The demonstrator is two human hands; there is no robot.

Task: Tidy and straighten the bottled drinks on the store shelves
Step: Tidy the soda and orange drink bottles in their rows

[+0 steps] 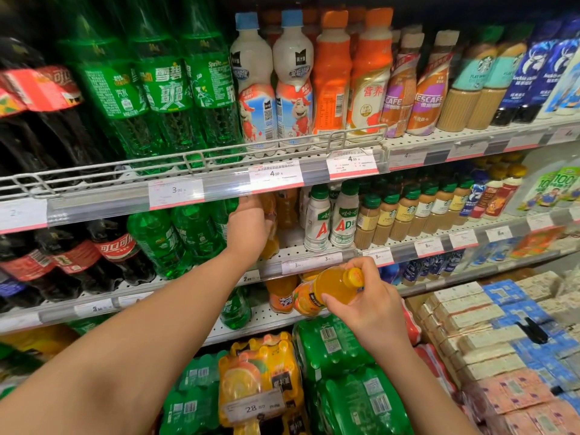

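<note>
held bottle: orange juice bottle with yellow cap, lying roughly sideways in my right hand, out in front of the shelf edge, below the second shelf's price rail.
right hand: right hand, fingers and thumb wrapped round the neck and shoulder of that bottle, cap poking out between them.
left hand: left hand reaches into the second shelf, fingers curled onto an orange bottle standing there; I can't see the fingertips, they're behind the bottle and the rail.
in the way: top shelf's price rail overhangs the left hand and hides the bottle tops; green Sprite bottles sit just left of the wrist.
right of the gap: two white AD milk bottles, then a row of Starbucks coffee bottles.
top shelf: large Sprite bottles, white milk drinks, orange-capped drinks, Nescafe bottles.
far left: Coca-Cola bottles.
below: shrink-wrapped multipacks, orange and green; stacked cartons at right.
</note>
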